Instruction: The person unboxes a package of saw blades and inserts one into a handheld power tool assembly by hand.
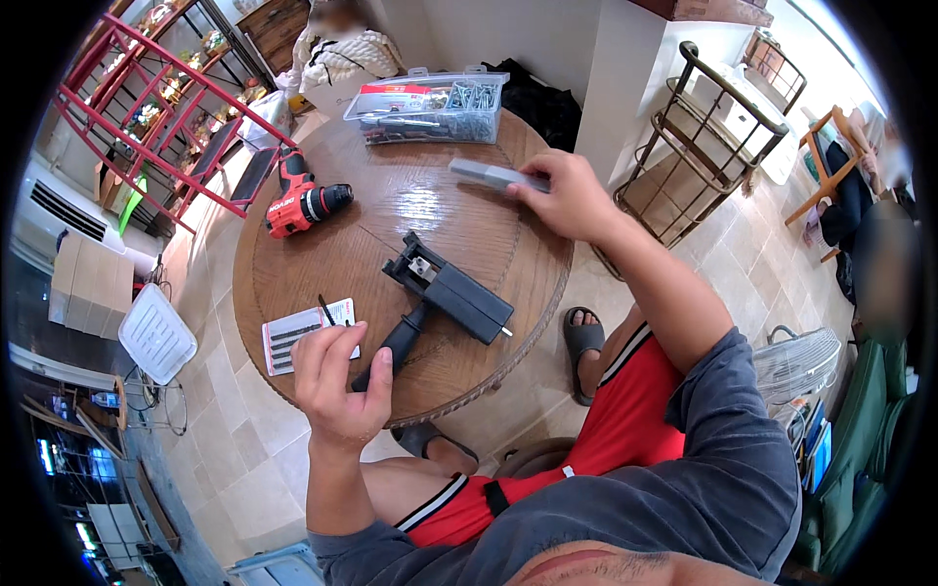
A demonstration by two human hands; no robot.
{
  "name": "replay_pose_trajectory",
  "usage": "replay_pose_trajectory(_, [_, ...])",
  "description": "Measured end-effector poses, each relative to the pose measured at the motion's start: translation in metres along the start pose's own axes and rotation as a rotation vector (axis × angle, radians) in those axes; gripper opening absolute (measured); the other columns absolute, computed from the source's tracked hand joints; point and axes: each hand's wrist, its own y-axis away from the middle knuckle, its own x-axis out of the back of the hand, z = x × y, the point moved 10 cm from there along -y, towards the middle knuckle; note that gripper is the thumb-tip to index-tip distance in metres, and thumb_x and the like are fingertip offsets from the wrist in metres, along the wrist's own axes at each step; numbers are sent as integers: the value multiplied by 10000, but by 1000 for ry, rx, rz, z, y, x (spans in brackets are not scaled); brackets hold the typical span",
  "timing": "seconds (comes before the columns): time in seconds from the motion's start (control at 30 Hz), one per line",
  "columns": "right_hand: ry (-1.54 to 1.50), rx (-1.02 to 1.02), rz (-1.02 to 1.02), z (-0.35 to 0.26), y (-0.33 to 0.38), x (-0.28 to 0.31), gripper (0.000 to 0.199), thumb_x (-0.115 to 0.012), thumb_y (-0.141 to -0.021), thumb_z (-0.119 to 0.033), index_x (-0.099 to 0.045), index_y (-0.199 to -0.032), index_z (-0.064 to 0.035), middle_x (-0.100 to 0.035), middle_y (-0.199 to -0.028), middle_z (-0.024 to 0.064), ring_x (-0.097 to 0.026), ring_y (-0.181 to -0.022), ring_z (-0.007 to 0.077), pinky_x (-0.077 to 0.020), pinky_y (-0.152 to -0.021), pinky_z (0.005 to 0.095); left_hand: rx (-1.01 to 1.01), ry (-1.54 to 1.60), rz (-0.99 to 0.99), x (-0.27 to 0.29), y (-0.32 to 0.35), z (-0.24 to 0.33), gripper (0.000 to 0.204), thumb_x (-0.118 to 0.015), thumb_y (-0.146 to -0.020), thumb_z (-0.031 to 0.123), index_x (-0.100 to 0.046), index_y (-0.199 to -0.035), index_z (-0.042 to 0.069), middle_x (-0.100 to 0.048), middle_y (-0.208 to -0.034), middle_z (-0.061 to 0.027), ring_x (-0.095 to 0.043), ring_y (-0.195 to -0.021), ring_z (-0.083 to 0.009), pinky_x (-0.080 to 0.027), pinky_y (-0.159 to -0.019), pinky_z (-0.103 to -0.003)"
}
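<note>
My left hand [337, 381] is closed at the table's near left, with a thin dark strip [326, 309] sticking up past its fingertips; its lower end is hidden. Beneath and beyond it lies a white card pack [283, 344] with several dark, slim pieces. Beside that hand a black tool attachment [471, 301] rests on its side, its handle [399, 344] pointing toward me and a metal clamp showing in its open end. On the far right of the table, my right hand [562, 195] pinches the near end of a long, flat grey case [489, 176].
A red and black cordless drill [298, 200] lies at the left of the round wooden table [391, 215]. At its far edge stands a clear plastic box [430, 107] of screws and fittings. Right of the table is a metal-railed cart [674, 166]; a red ladder [166, 107] stands left.
</note>
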Motion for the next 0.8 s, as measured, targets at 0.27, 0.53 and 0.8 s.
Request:
replay_pose_trajectory(0.27, [311,225,217,-39,-62,17,619,-836,-938,-429,-718,-1380,-11,-663,-1381,210,-596,-1316,383,-481,-1145,497,-77,35,31,2,-8,6,305,-851,-809,88,-772,-1091,4,-702,-1015,-139,-670,-924,-351,-528,-873,-462])
replay_pose_trajectory(0.53, [334,137,-43,1,-154,-10,1045,-947,-770,-457,-514,-1589,27,-564,-1539,258,-536,-1464,400,-426,-1260,455,-99,41,39,7,-7,-15,296,-832,-819,62,-764,-1100,-3,-704,-991,-137,-672,-907,-355,-545,-865,-461])
replay_pose_trajectory(0.8, [270,207,-138,5,-143,-1,976,-935,-768,-392,-558,-1543,65,-600,-1504,246,-567,-1432,388,-435,-1240,432,-131,42,65,11,-13,-31,269,-844,-811,57,-775,-1063,-6,-698,-982,-141,-670,-882,-355,-550,-803,-444])
